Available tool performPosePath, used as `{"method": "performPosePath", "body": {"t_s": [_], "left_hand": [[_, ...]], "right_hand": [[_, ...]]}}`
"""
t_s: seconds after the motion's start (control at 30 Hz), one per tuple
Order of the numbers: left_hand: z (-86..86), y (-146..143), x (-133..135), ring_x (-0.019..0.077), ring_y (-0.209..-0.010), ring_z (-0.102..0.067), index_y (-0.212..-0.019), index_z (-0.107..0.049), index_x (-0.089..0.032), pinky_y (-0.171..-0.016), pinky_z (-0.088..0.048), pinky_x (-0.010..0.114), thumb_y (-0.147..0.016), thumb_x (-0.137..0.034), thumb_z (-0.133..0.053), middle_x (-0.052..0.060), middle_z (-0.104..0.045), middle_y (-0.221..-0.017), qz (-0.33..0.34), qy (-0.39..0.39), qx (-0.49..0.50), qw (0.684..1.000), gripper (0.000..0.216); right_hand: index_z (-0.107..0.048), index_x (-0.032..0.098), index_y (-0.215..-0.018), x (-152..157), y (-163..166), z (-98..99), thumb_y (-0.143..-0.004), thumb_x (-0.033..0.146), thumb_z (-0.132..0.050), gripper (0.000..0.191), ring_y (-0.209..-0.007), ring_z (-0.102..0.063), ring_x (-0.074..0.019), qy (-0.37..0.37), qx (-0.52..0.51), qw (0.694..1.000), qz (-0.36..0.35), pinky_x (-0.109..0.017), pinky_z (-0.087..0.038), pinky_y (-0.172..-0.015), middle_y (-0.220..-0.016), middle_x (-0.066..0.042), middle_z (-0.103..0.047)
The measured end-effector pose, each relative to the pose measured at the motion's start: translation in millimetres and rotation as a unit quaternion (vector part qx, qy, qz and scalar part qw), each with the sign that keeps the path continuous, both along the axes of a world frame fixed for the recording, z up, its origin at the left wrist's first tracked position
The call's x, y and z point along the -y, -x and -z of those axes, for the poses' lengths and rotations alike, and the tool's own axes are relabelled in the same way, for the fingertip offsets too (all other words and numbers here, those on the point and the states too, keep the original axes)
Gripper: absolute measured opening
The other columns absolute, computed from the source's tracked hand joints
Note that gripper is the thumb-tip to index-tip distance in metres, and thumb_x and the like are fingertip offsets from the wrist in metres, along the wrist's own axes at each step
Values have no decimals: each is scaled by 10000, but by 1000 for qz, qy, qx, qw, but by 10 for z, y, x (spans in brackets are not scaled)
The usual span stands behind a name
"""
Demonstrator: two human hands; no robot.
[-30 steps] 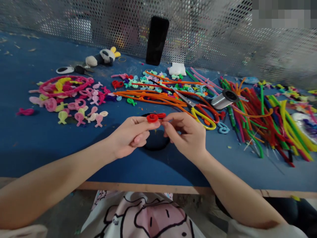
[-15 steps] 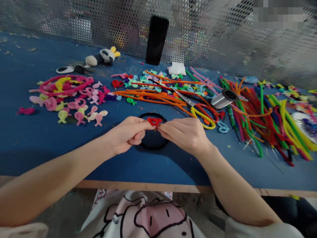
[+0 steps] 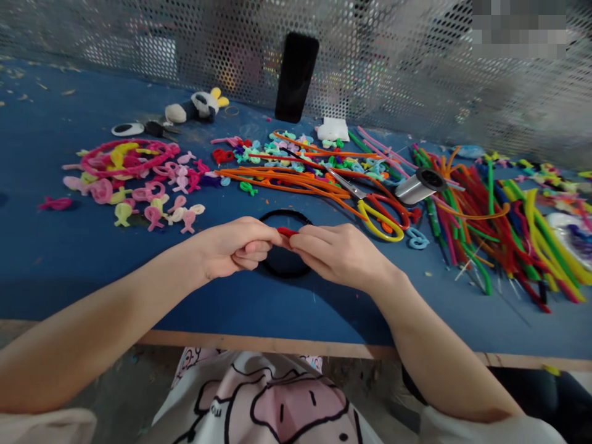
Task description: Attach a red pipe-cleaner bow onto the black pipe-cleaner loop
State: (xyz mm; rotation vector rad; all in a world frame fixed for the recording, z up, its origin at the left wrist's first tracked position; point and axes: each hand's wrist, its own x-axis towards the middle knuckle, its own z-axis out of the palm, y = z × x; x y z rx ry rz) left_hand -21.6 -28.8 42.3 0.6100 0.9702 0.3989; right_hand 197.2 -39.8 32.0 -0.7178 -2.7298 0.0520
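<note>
Between my two hands is a small red piece of bent pipe cleaner (image 3: 287, 232), mostly covered by fingertips. My left hand (image 3: 238, 246) is closed, pinching its left side between thumb and forefinger. From the other side my right hand (image 3: 340, 253) grips it, fingers pressed together. Beneath them on the blue table lies a black ring (image 3: 285, 275), partly hidden by both hands. Scissors (image 3: 380, 216) with orange and yellow handles rest beyond my right hand, beside a light blue pipe-cleaner loop (image 3: 417, 238).
Pink and yellow twisted pipe-cleaner shapes (image 3: 152, 216) lie at left, orange pipe cleaners (image 3: 287, 182) behind my hands. A wire spool (image 3: 420, 186) and many coloured pipe cleaners (image 3: 504, 228) fill the right. A phone (image 3: 297, 77) leans on the perforated metal panel (image 3: 393, 74).
The red piece has turned and been squeezed between my fingertips, so its looped outline no longer shows. My hands have come closer together. The camera view has shifted slightly.
</note>
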Motion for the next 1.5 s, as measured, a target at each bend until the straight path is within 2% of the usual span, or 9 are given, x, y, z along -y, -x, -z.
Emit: {"method": "performPosePath", "body": {"t_s": [0.17, 0.27, 0.4, 0.57, 0.77, 0.93, 1.1, 1.27, 1.5], "left_hand": [[2, 19, -12, 15, -304, -152, -568, -619, -139, -310, -122, 137, -738, -80, -650, -87, -277, -328, 17, -29, 17, 999, 182], [0, 27, -11, 20, -305, -143, -700, -719, -125, -321, -121, 151, -739, -93, -660, -89, -277, -322, 34, -66, 28, 997, 77], [-3, 10, 22, 19, -312, -198, -809, -768, -142, -346, -136, 162, -725, -110, -704, -85, -336, -344, 26, -141, 16, 990, 111], [29, -72, 104, 38, -342, -343, -774, -772, -165, -369, -191, 187, -687, -242, -830, -62, -448, -408, -23, -274, -72, 959, 130], [67, -132, 185, 56, -343, -365, -757, -768, -172, -383, -207, 197, -787, -365, -766, -49, -461, -383, -55, -362, -131, 921, 195], [56, -124, 231, 67, -366, -427, -819, -754, -169, -414, -271, 183, -845, -336, -698, -48, -485, -396, -56, -444, -174, 877, 178], [78, -124, 267, 84, -417, -509, -827, -689, -181, -457, -349, 181, -875, -293, -645, -44, -523, -470, -55, -471, -177, 862, 129], [79, -119, 278, 96, -441, -558, -939, -674, -196, -498, -420, 183, -901, -274, -612, -58, -516, -492, -70, -482, -164, 858, 107], [161, -114, 222, 94, -472, -618, -1084, -744, -230, -512, -451, 186, -921, -294, -633, -53, -613, -534, -92, -567, -180, 798, 207]], "right_hand": [[-553, 186, -1053, 19, 34, 19, -990, 133, -400, 173, -640, -606, -124, 29, -14, 999, 24, -265, -323, -534, -879, -37, -701], [-510, 192, -1058, 32, 30, 47, -998, 170, -403, 124, -496, -522, -112, 43, -47, 996, 60, -277, -269, -505, -761, -5, -689], [-451, 200, -1029, 67, 50, 59, -996, 176, -387, 77, -453, -483, -102, 71, -105, 987, 98, -269, -265, -492, -743, -4, -657], [-404, 223, -988, 134, 127, 70, -984, 197, -410, 28, -453, -509, -93, 149, -183, 962, 137, -241, -297, -487, -668, 34, -600], [-406, 221, -988, 166, 182, 87, -1001, 226, -402, 15, -427, -492, -91, 144, -214, 950, 173, -237, -291, -467, -618, 49, -557], [-410, 218, -988, 172, 192, 76, -1000, 223, -410, 13, -446, -508, -95, 168, -225, 944, 171, -234, -303, -472, -626, 44, -559], [-412, 218, -968, 182, 219, 76, -1006, 229, -409, 40, -449, -498, -94, 205, -242, 933, 168, -234, -309, -474, -616, 48, -540], [-419, 220, -933, 196, 232, 91, -1042, 323, -392, 153, -445, -453, -81, 305, -302, 888, 162, -218, -349, -473, -566, 70, -495], [-462, 211, -925, 200, 245, 98, -1031, 421, -439, 236, -396, -341, -51, 461, -401, 778, 143, -176, -351, -405, -522, 110, -414]]}}
